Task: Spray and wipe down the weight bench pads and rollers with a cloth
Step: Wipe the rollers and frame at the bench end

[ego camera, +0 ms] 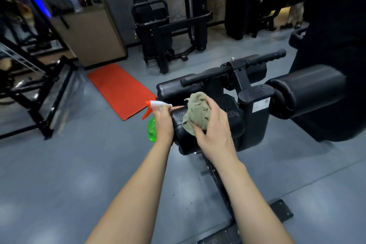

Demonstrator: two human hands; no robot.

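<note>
Head view, hands: left hand (163, 123) grips spray bottle (152, 129); right hand (214, 132) clutches cloth (198, 113) against roller (233, 122).
Risk: bunched cloth may miss the roller's end.

A gym: a black padded bench (255, 125) with foam rollers (309, 89) stands on grey flooring (59, 164). Black weight machines (154, 31) rise behind the bench. An orange exercise mat (120, 91) lies to its left.
</note>
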